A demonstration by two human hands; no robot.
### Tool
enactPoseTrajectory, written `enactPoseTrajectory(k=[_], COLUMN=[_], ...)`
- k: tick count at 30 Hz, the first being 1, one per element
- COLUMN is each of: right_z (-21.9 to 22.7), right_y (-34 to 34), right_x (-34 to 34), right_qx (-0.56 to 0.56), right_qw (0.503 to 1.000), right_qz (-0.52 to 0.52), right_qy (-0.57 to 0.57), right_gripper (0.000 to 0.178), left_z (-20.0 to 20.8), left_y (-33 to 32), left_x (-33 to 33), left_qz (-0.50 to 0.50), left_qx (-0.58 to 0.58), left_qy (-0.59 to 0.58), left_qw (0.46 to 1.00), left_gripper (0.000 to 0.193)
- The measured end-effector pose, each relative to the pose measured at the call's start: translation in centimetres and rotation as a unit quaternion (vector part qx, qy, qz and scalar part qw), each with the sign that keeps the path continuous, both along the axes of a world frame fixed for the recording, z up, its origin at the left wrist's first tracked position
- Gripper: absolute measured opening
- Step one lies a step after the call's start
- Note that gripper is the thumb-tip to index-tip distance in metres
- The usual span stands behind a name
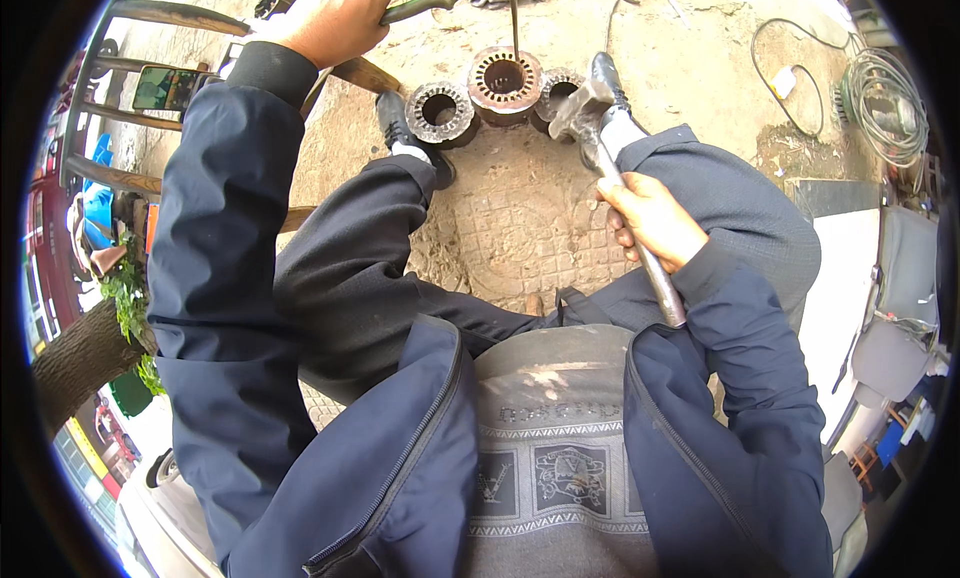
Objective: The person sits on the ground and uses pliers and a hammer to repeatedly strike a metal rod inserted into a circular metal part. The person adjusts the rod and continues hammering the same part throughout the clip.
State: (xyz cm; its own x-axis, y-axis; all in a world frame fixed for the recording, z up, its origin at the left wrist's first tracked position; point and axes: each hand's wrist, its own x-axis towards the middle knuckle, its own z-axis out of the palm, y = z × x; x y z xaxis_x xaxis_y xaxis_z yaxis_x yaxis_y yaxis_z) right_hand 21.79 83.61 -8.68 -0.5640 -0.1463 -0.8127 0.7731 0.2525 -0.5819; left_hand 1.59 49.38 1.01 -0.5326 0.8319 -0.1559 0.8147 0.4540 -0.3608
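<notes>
My left hand is closed round green-handled pliers at the top of the view. The plier jaws, partly cut off by the upper edge, are at a thin metal rod. That rod stands upright, its lower end at the rim of the middle slotted motor stator core. In my right hand is a hammer with a metal handle; its worn steel head is raised above my right foot. Two more slotted cores, a left one and a right one, flank the middle one, the right partly behind the hammer head.
A wooden chair or ladder frame with a phone on it stands at the left. Coiled cable lies at the far right, near a white plug. My shoes are on either side of the cores.
</notes>
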Motion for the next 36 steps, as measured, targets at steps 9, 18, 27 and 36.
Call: enactPoseTrajectory(k=[9, 18, 27, 36], right_z=[16.8, 8.4, -4.7, -7.4], right_y=[0.5, 0.0, -0.8, -1.9], right_x=[-7.3, -11.6, -0.7, 1.9], right_qx=[0.126, 0.21, 0.055, 0.045], right_qw=[0.87, 0.925, 0.998, 0.989], right_qz=[0.069, 0.207, 0.039, 0.14], right_qy=[0.472, 0.238, 0.0, 0.011], right_gripper=[0.046, 0.048, 0.045, 0.049], left_z=[-8.3, -11.9, -8.0, 3.0], left_y=[0.7, -0.1, 0.7, 3.0], left_x=[-0.6, 0.6, 2.0, 4.6], left_qz=[-0.006, 0.117, 0.058, 0.32], left_qx=[-0.045, 0.262, 0.306, 0.289], left_qy=[0.167, 0.008, 0.08, -0.055], left_qw=[0.985, 0.958, 0.947, 0.901], left_gripper=[0.12, 0.061, 0.055, 0.061])
